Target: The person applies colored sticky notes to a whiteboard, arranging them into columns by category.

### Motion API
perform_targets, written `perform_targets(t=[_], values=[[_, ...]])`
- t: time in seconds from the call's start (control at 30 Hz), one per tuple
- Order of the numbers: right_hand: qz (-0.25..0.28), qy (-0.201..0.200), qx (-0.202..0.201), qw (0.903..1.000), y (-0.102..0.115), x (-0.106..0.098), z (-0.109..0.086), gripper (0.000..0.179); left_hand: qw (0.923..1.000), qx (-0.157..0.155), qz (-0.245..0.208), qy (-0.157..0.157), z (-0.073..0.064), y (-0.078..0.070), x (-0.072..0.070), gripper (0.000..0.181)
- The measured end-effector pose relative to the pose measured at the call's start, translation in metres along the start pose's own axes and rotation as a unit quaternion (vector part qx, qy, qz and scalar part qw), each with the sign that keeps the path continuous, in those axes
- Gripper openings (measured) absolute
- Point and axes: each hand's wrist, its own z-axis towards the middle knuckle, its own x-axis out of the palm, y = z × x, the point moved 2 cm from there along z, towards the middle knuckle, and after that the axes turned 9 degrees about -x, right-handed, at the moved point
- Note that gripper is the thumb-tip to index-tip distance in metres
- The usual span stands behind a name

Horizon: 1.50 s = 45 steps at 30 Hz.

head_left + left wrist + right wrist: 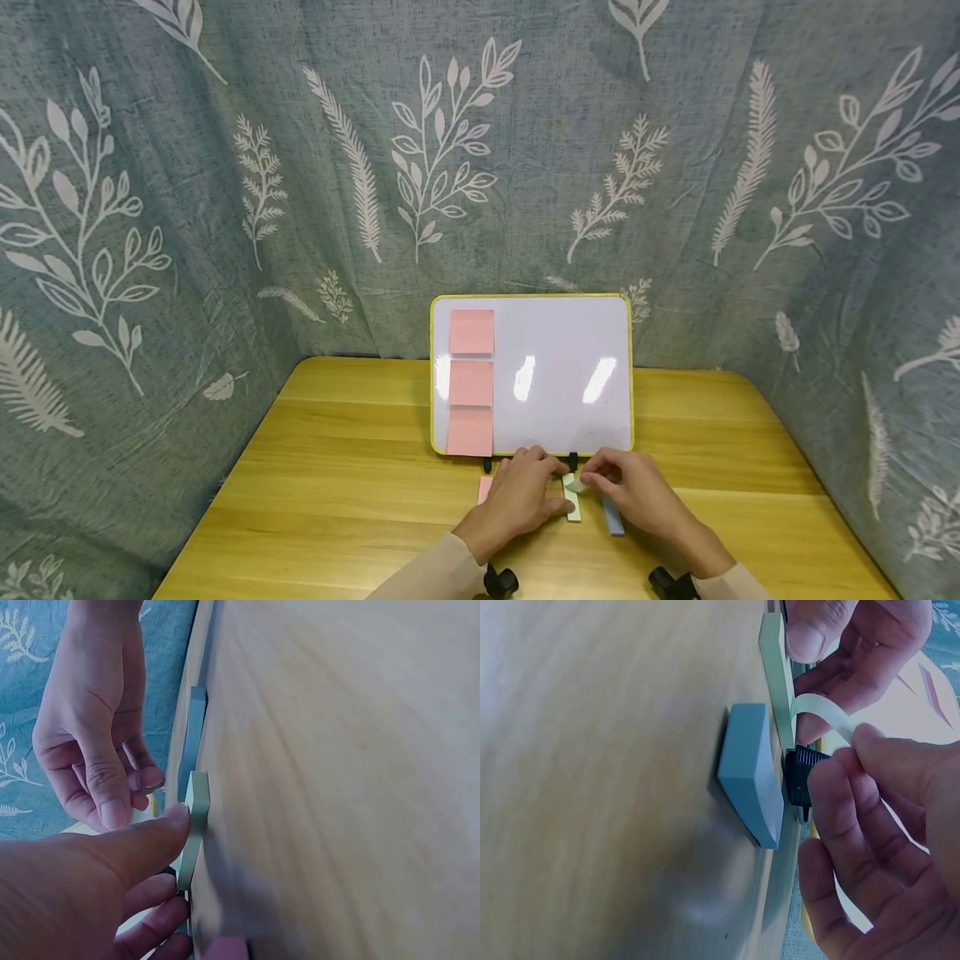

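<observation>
Head view: holds the green pad (574, 512) on the desk (337, 500) with the left hand (517, 493), just in front of the whiteboard (555, 350); pinches the pale green sheet (575, 482) in the right hand (639, 492). Pink pad (484, 490) partly hidden by the left hand; blue pad (612, 517) by the right. On the board, three pink notes (471, 383) in a column at left. Left wrist view: thumb on the green pad's edge, other fingers beyond it, partly hidden. Right wrist view: sheet arching off the green pad, far end between right thumb and finger, remaining fingers loosely bent; black foot (801, 778) near the green pad's end.
</observation>
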Motion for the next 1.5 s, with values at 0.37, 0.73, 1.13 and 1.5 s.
perform_targets(t=[0.37,0.73,1.13,1.5], values=[[-0.035,-0.042,0.059,0.9967,-0.004,0.0,-0.003,0.007,0.9998,-0.019,0.006,-0.006,0.0,-0.001,0.005,0.051],[-0.082,-0.082,0.039,0.9925,-0.009,-0.008,0.004,0.008,0.9993,-0.027,0.024,-0.012,0.0,-0.006,-0.002,0.05],[-0.092,-0.101,0.037,0.99,-0.012,-0.013,0.004,0.009,0.9992,-0.028,0.028,0.002,-0.001,-0.008,-0.001,0.052],[-0.113,-0.114,0.04,0.9862,-0.008,-0.025,0.006,0.007,0.9996,-0.021,0.021,0.001,-0.003,-0.009,-0.004,0.048]])
